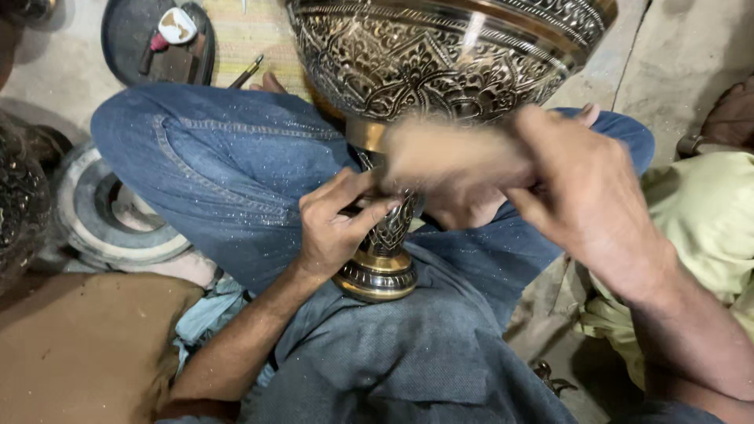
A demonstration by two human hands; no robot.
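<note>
A large engraved brass goblet-shaped vessel rests between my crossed legs in blue jeans, its ringed foot on my lap. My left hand pinches a thin tool against the vessel's patterned stem. My right hand grips a wooden mallet-like block, blurred with motion, just over the left hand and the stem.
A round dark tray with small items lies on the floor at the top left. A grey ring-shaped pad sits at the left, beside a brown cushion. Yellow-green cloth lies at the right. A woven mat is behind the vessel.
</note>
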